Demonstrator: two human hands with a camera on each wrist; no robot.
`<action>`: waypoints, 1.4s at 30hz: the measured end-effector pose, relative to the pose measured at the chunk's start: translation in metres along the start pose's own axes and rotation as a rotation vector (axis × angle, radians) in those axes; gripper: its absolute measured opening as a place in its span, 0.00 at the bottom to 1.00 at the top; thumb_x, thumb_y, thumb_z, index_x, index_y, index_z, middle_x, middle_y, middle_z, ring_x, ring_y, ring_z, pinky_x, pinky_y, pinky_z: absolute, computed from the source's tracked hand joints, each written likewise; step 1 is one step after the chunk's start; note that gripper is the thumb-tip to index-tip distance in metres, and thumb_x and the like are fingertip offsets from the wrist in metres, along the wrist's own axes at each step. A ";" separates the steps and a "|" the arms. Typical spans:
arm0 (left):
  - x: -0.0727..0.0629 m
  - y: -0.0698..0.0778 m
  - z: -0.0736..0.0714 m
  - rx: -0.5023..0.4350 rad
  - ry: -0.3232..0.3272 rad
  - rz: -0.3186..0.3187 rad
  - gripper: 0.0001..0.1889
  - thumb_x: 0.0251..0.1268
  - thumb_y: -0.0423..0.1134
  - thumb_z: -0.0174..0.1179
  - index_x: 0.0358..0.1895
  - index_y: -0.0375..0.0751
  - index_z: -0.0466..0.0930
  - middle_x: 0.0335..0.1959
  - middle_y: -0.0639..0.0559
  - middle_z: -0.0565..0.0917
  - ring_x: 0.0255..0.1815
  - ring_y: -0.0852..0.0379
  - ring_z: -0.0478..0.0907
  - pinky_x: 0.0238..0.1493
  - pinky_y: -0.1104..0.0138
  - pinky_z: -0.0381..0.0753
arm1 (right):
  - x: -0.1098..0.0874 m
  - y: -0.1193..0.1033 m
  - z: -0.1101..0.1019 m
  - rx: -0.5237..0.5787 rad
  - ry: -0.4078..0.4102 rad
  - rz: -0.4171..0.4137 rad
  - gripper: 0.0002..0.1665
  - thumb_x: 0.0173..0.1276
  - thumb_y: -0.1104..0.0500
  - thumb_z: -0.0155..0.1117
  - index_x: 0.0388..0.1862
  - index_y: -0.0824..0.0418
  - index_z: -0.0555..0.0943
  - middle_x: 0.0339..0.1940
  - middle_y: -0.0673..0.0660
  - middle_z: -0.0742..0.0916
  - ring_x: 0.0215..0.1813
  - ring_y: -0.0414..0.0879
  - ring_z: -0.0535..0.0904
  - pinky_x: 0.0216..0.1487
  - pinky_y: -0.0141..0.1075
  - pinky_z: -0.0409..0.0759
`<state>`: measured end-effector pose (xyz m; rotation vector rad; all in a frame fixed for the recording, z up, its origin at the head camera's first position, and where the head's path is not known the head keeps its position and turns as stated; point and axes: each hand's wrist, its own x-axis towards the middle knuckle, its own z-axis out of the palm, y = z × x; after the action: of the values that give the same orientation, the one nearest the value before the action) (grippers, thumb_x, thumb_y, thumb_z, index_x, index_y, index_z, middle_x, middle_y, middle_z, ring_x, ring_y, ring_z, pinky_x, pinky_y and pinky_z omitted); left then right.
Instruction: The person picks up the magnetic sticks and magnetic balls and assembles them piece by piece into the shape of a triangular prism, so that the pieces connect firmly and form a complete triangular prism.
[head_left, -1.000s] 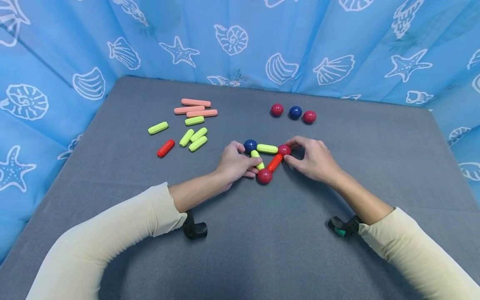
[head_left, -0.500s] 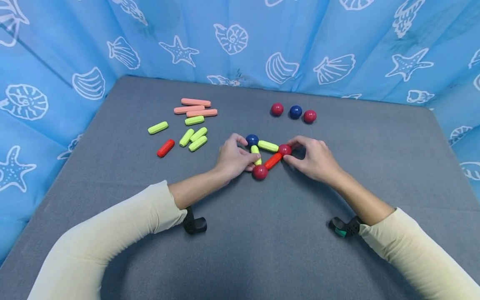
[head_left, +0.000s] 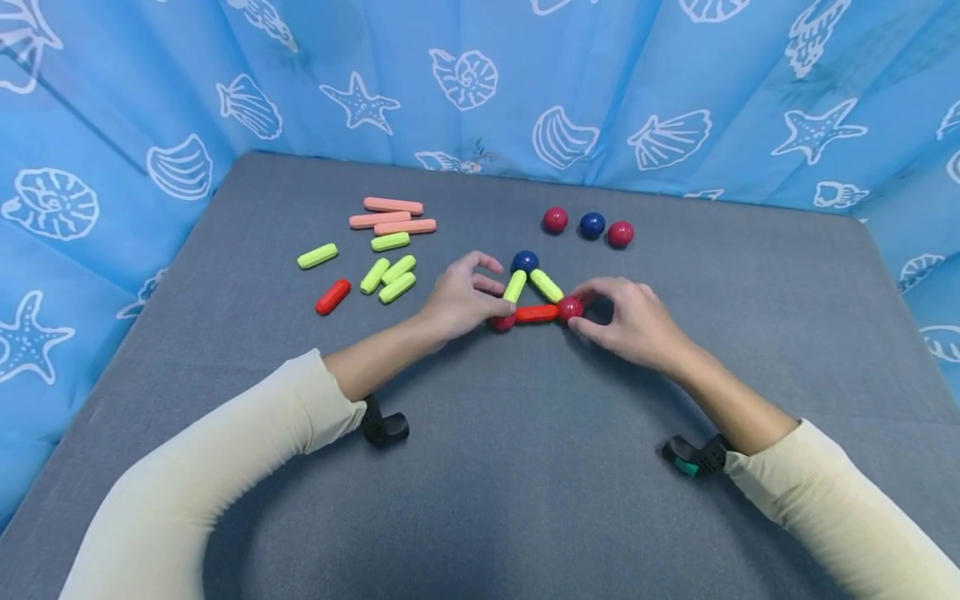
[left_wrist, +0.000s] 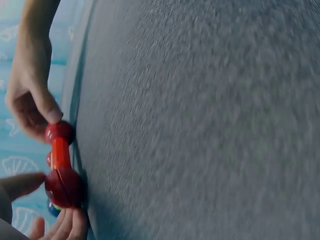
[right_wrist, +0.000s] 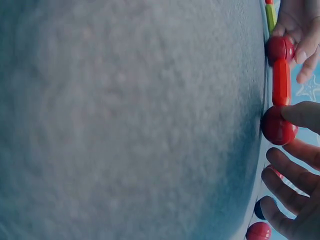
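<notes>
A triangle of short rods and balls lies on the grey table between both hands. Its far corner is a blue ball (head_left: 525,262), joined by two yellow-green rods (head_left: 547,286) to a left red ball (head_left: 502,323) and a right red ball (head_left: 571,309). One red rod (head_left: 536,313) forms the near side. My left hand (head_left: 463,298) holds the left red ball between thumb and fingers, partly hiding it. With thumb and index finger, my right hand (head_left: 633,323) pinches the right red ball; the right wrist view shows its other fingers (right_wrist: 292,192) spread away.
Pink rods (head_left: 393,206), several loose yellow-green rods (head_left: 397,287) and a red rod (head_left: 332,297) lie to the left. Two red balls (head_left: 620,234) and a blue ball (head_left: 592,225) rest at the back right. A blue shell-print curtain (head_left: 465,79) hangs behind the table.
The triangle has turned clockwise: its blue corner moved away and to the right, its near red ball moved left. The left hand shifted slightly away with it; the right hand stayed nearly still.
</notes>
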<state>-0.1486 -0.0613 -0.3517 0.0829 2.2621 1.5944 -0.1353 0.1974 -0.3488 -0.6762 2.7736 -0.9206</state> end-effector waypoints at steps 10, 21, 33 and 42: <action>0.002 -0.007 -0.014 0.101 -0.147 0.183 0.31 0.58 0.24 0.68 0.66 0.38 0.68 0.59 0.43 0.80 0.58 0.50 0.80 0.59 0.61 0.78 | -0.002 -0.003 0.003 0.027 -0.062 -0.037 0.22 0.62 0.59 0.74 0.54 0.63 0.82 0.47 0.57 0.87 0.51 0.51 0.82 0.57 0.53 0.76; 0.004 -0.008 -0.016 0.113 -0.167 0.215 0.30 0.60 0.25 0.68 0.65 0.36 0.69 0.59 0.42 0.80 0.61 0.50 0.78 0.61 0.61 0.76 | -0.004 -0.002 0.003 0.064 -0.067 -0.048 0.25 0.62 0.59 0.74 0.57 0.64 0.81 0.48 0.58 0.87 0.52 0.52 0.82 0.57 0.53 0.77; -0.003 -0.004 -0.043 0.150 -0.153 0.263 0.31 0.63 0.30 0.67 0.68 0.38 0.67 0.59 0.41 0.81 0.56 0.51 0.81 0.58 0.60 0.79 | -0.010 -0.004 0.007 0.098 -0.033 -0.008 0.25 0.63 0.60 0.73 0.60 0.62 0.82 0.53 0.60 0.87 0.52 0.52 0.80 0.54 0.51 0.76; -0.020 -0.019 -0.104 0.616 0.044 0.337 0.22 0.59 0.28 0.69 0.58 0.33 0.77 0.44 0.40 0.85 0.43 0.48 0.84 0.48 0.53 0.81 | -0.013 -0.003 0.006 0.124 -0.040 -0.034 0.24 0.64 0.62 0.72 0.59 0.64 0.81 0.52 0.60 0.86 0.52 0.51 0.80 0.55 0.53 0.77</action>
<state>-0.1611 -0.1669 -0.3333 0.6189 2.8051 0.9723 -0.1209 0.1978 -0.3520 -0.7152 2.6519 -1.0639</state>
